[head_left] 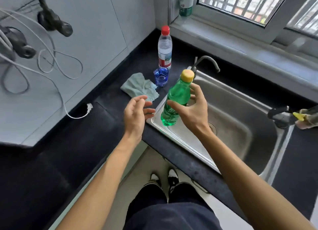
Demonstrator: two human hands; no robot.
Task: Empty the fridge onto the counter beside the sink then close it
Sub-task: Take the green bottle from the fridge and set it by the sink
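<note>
On my feed the right hand point(191, 109) grasps the green bottle point(175, 98), thumb across its front and fingers curled behind its neck. The bottle is tilted, its yellow cap point(187, 75) leaning away from me, its base above the left rim of the steel sink point(180, 140); I cannot tell whether the base touches the rim. The left hand point(136, 111) hangs released just beside the bottle, fingers relaxed and holding nothing, over the dark counter point(103, 123).

Beyond the hands, on the counter between the sink and the wall, lie a crumpled pale cloth point(139, 86), a blue glass point(161, 78) just beside it, and an upright clear water bottle point(165, 50) with a red cap behind the glass. A curved tap point(206, 61) stands at the sink's far corner, and another fitting point(282, 116) sits at its right edge.

The wall point(96, 23) on the left is pale grey tile, with a white cable point(51, 66) looping down onto the counter and black fittings point(51, 17) above it. A barred window point(240, 2) runs along the back, with a green-labelled bottle point(186, 2) on its sill.
</note>
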